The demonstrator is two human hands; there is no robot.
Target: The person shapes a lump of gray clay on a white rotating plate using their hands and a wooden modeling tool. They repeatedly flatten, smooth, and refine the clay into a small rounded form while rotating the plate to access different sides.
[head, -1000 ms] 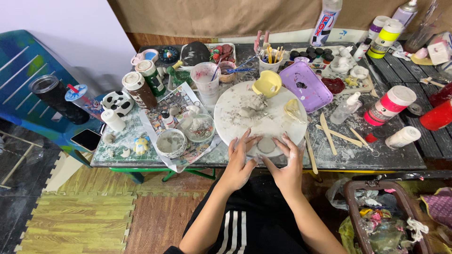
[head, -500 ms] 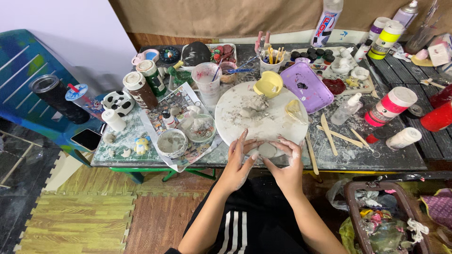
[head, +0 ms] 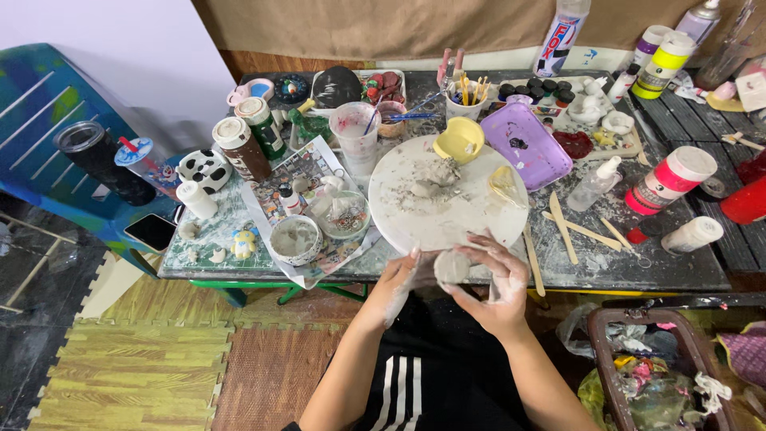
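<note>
Grey clay disc sits gripped by both hands' fingers above the cluttered, clay-smeared table.

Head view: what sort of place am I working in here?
Likely a home clay-craft workspace: a round white board smeared with clay, wooden modelling sticks, small paint pots, and both hands pressing a grey clay lump.
</note>
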